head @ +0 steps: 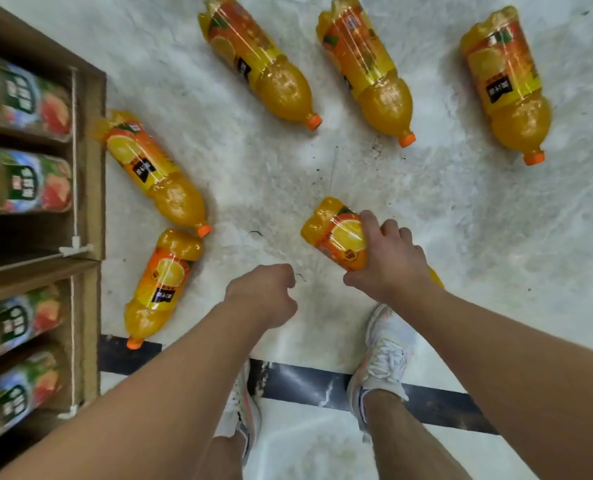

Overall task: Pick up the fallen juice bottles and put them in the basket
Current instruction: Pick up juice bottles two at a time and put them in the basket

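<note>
Fingers of the right hand (390,258) are curling over the labelled body of an orange juice bottle (336,233) lying on the pale marbled floor (496,237), with the thumb tucked against its near side; the bottle's base is pointing away from the person and its neck end is hiding behind the hand and wrist. The left hand (264,292) is hovering just beside it, fingers curled into a loose fist and holding nothing.

Five more juice bottles are lying on their sides on the floor. Three are sitting in a row along the far edge, caps pointing toward the person: a far left bottle (257,60), a far middle bottle (366,69) and a far right bottle (508,84), all well apart from the hands. Two are lying close to the wooden shelf (92,168) on the left: an upper bottle (153,171) angled with its cap down and to the right, and a lower bottle (160,285) whose base is almost touching that cap, its own cap reaching a dark floor stripe (322,382).

The shelf is holding blurred cartons (28,98) with green and red labels in several compartments. Two white sneakers (387,355) are standing on the floor beneath the forearms, the right one just below the gripped bottle.
</note>
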A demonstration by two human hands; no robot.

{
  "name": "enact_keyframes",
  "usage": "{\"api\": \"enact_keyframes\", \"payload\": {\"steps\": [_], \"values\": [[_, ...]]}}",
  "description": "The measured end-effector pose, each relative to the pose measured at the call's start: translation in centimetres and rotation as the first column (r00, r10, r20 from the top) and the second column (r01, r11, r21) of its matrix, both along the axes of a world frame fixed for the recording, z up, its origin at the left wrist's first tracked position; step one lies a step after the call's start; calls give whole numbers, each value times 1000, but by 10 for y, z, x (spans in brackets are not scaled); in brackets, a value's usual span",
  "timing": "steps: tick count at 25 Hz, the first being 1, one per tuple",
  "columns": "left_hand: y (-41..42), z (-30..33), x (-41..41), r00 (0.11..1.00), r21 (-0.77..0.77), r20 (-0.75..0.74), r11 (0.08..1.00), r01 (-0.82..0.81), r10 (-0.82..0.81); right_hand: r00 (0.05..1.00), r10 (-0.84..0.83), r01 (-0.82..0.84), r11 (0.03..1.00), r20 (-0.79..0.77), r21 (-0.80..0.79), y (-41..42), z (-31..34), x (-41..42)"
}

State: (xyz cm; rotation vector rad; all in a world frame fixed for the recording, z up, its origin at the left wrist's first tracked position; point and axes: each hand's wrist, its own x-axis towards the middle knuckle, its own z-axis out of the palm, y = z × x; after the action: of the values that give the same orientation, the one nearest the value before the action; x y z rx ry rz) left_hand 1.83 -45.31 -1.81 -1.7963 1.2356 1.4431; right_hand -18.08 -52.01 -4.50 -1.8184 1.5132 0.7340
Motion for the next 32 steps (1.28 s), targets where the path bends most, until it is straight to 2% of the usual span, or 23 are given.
{"api": "enact_keyframes", "payload": {"steps": [2,4,7,10,12,16,20,25,28,32], "values": [[10,-2,28,1000,10,20,1000,-20,20,998,-59,59,998,22,0,12,20,32],[23,-10,56,993,-18,52,994,-109,110,994,-100,100,995,47,10,21,29,65],[49,-24,95,962,-147,138,965,-215,235,990,-106,102,994,96,49,33,27,109],[78,-49,139,914,-298,262,927,-229,310,981,-123,115,992,153,59,44,5,146],[95,-72,168,885,-333,320,915,-229,338,970,-160,152,987,181,56,51,-15,163],[124,-118,201,890,-265,295,925,-273,347,956,-197,191,980,219,50,69,-45,180],[137,-137,200,864,-364,228,862,-352,449,973,-150,137,987,176,85,84,-57,182],[127,-96,195,858,-289,266,886,-364,439,980,-155,144,985,120,99,82,-19,174],[111,-38,182,846,-245,269,882,-402,461,963,-240,230,969,121,87,67,38,166],[77,58,167,869,-232,218,889,-396,444,964,-238,235,971,117,43,33,128,164]]}}
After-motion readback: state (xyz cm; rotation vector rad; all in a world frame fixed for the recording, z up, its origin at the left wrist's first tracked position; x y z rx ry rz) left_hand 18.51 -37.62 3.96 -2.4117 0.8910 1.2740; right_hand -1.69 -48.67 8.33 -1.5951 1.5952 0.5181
